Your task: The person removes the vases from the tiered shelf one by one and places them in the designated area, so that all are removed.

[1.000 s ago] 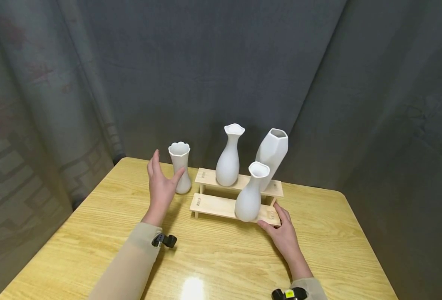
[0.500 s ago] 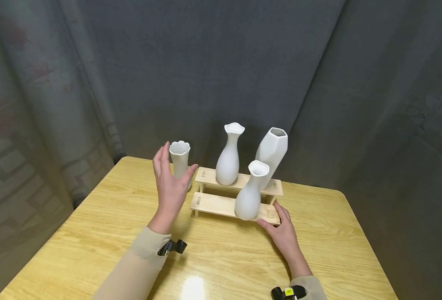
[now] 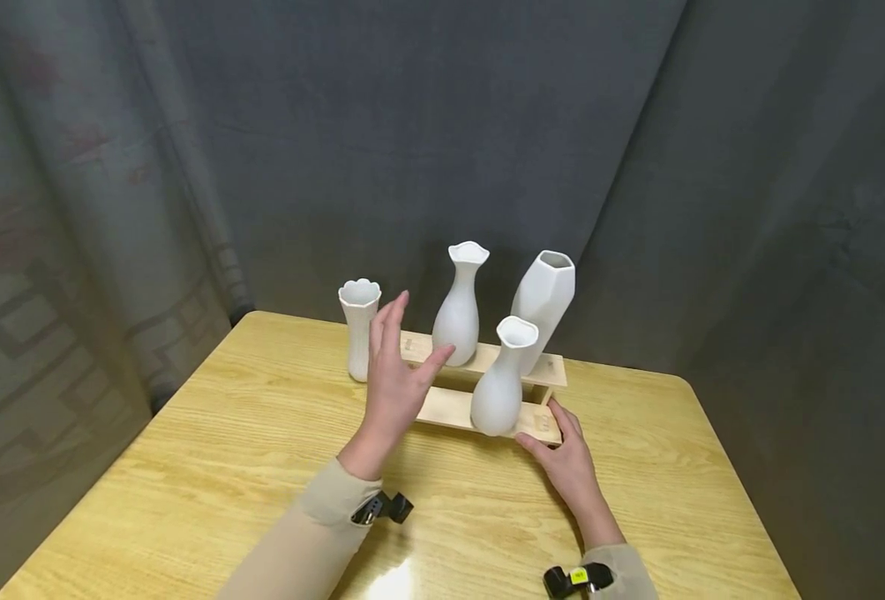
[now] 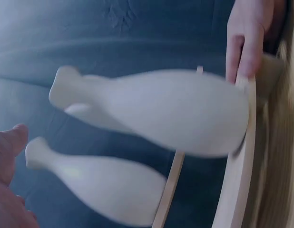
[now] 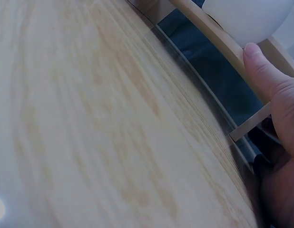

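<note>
My left hand [image 3: 393, 387], thumb and fingers spread and holding nothing, is in front of the left end of a two-tier wooden display stand [image 3: 446, 407], hiding part of it in the head view. My right hand [image 3: 570, 467] grips the lower tier's right end, its thumb [image 5: 263, 71] along the front edge. On that tier stands a white bulbous vase [image 3: 497, 400], wide at the base. The upper tier carries a wavy-rimmed white vase [image 3: 457, 321] and a leaning, faceted white vase [image 3: 546, 296]. Left of the stand, a scalloped white vase [image 3: 357, 329] stands on the table.
The light wooden table [image 3: 262, 400] ends at a back edge close behind the stand. Grey curtains [image 3: 412, 125] hang behind and along both sides. Each wrist wears a small black camera [image 3: 386, 507] over a beige sleeve.
My left hand has moved right, past the scalloped vase and across the stand's left end, with its fingers still spread. My right hand stays at the stand's right end.
</note>
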Tool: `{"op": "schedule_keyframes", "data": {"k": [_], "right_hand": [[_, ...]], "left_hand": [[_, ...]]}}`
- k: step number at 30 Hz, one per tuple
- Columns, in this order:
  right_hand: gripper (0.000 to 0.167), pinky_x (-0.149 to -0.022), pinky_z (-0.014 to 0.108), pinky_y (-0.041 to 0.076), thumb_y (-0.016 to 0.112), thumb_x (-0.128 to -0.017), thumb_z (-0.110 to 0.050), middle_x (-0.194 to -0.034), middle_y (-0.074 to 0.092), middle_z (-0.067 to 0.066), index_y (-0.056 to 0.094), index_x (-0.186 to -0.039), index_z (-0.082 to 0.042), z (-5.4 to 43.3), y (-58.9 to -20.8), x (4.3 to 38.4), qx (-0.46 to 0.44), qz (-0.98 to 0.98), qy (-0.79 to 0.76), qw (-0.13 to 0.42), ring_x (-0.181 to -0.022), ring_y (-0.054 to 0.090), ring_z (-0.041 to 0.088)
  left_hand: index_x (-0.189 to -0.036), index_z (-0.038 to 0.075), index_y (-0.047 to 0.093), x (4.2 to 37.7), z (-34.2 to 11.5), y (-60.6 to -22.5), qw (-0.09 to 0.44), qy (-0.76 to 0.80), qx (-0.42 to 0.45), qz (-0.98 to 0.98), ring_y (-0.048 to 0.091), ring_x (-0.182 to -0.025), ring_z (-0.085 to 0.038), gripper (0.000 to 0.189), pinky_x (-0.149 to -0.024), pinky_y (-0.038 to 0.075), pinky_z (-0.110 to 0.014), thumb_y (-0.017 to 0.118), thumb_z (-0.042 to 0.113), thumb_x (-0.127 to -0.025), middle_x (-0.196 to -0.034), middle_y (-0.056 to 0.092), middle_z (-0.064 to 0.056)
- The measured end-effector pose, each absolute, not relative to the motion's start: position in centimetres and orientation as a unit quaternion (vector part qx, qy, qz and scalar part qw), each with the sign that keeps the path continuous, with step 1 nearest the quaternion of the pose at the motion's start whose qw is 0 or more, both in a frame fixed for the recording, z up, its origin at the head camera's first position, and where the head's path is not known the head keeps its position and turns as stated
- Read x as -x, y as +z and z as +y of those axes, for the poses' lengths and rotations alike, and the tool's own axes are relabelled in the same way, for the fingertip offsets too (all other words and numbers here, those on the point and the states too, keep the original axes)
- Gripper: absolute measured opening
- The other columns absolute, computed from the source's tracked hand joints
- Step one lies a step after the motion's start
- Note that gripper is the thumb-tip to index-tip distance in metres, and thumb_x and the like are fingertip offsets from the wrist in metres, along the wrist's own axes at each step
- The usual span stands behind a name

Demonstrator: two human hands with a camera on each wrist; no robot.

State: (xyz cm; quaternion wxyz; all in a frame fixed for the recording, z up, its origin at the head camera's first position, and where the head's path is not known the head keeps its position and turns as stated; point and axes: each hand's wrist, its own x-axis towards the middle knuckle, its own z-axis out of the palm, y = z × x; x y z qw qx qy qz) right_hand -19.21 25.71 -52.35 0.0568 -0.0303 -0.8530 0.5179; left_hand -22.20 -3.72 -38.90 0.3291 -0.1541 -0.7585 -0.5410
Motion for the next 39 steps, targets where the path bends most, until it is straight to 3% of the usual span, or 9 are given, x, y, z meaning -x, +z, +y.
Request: {"op": "schedule_keyframes", "data": {"k": [15, 24, 30, 39], "right_hand": [[0.105, -0.129, 0.064, 0.025, 0.089, -0.095, -0.044, -0.173, 0.032, 0.017, 0.029, -0.175, -0.012, 25.6, -52.4, 19.3, 0.033, -0.856, 0.512, 0.058, -0.161, 0.03, 0.042], [0.106, -0.128, 0.063, 0.027, 0.09, -0.095, -0.043, -0.173, 0.033, 0.016, 0.029, -0.176, -0.012, 25.5, -52.6, 19.5, 0.027, -0.854, 0.515, 0.06, -0.16, 0.032, 0.041], [0.107, -0.128, 0.064, 0.027, 0.089, -0.096, -0.044, -0.173, 0.032, 0.016, 0.027, -0.176, -0.012, 25.5, -52.7, 19.5, 0.029, -0.856, 0.514, 0.051, -0.16, 0.031, 0.042], [0.107, -0.129, 0.063, 0.026, 0.088, -0.096, -0.046, -0.174, 0.031, 0.015, 0.026, -0.176, -0.012, 25.6, -52.5, 19.5, 0.033, -0.857, 0.512, 0.048, -0.161, 0.03, 0.04]], "left_hand": [[-0.17, 0.017, 0.042, 21.1, 1.2, -39.3, 0.214, -0.579, 0.183, -0.765, 0.046, -0.152, -0.029, 0.093, -0.124, 0.039, -0.055, 0.093, 0.024, -0.093, -0.163, 0.046, -0.01], [-0.169, 0.013, 0.042, 21.1, 2.7, -40.6, 0.155, -0.573, 0.184, -0.784, 0.046, -0.153, -0.032, 0.09, -0.123, 0.04, -0.057, 0.091, 0.028, -0.095, -0.167, 0.043, -0.012], [-0.168, 0.011, 0.044, 21.3, 3.2, -41.7, 0.144, -0.544, 0.187, -0.805, 0.049, -0.15, -0.034, 0.087, -0.121, 0.043, -0.059, 0.09, 0.032, -0.097, -0.164, 0.047, -0.014], [-0.166, 0.009, 0.046, 21.6, 3.5, -42.3, 0.152, -0.52, 0.204, -0.815, 0.055, -0.144, -0.033, 0.084, -0.118, 0.047, -0.055, 0.09, 0.028, -0.096, -0.158, 0.053, -0.015]]}}
